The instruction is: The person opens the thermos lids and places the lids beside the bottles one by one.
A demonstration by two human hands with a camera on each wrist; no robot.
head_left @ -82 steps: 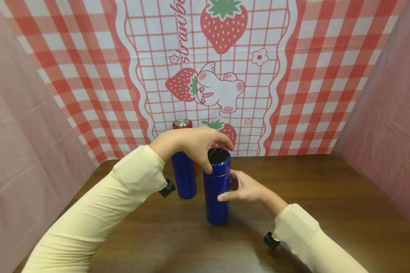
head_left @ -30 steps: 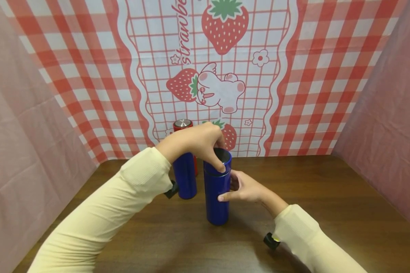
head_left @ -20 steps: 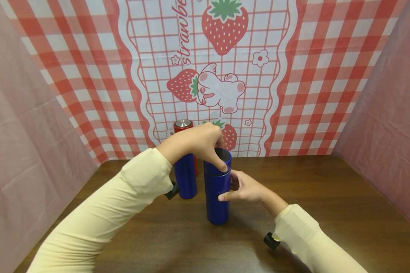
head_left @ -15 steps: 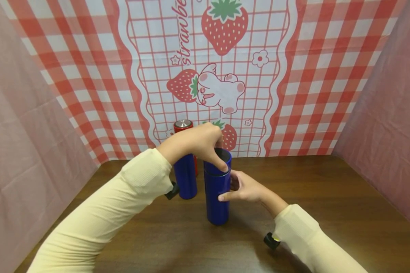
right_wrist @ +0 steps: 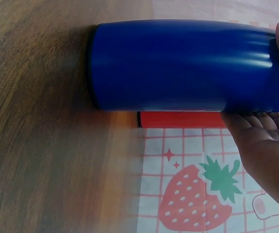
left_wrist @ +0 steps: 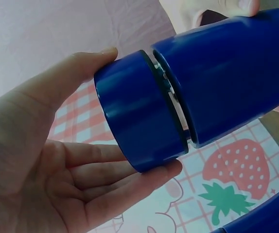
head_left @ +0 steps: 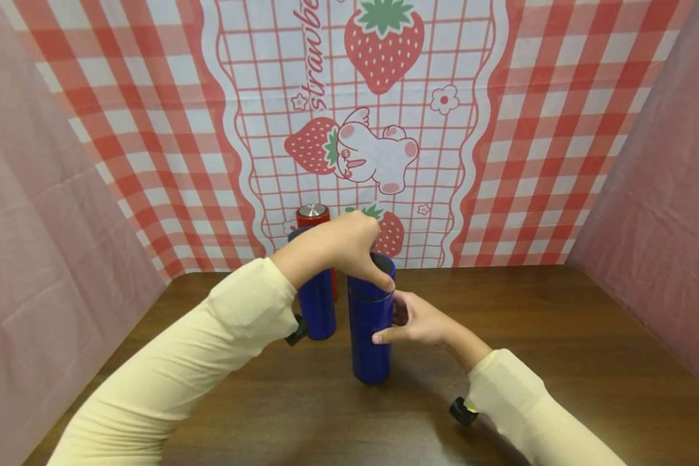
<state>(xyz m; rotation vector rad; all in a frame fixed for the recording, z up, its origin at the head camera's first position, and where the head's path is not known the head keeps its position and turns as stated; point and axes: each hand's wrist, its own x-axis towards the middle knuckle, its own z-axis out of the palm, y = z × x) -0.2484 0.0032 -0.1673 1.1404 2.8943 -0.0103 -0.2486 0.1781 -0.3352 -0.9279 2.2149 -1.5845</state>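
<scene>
- I see the blue flask [head_left: 371,343] upright, just below the centre of my head view.
- On my left wrist feed, a thin gap parts its lid [left_wrist: 137,111] from the body.
- The left hand [head_left: 351,243] pinches the lid between thumb and fingers.
- The right hand [head_left: 419,318] grips the flask's side.
- Left of centre stand a second flask [head_left: 317,304], also blue, and, behind it, a red flask [head_left: 310,220].
</scene>
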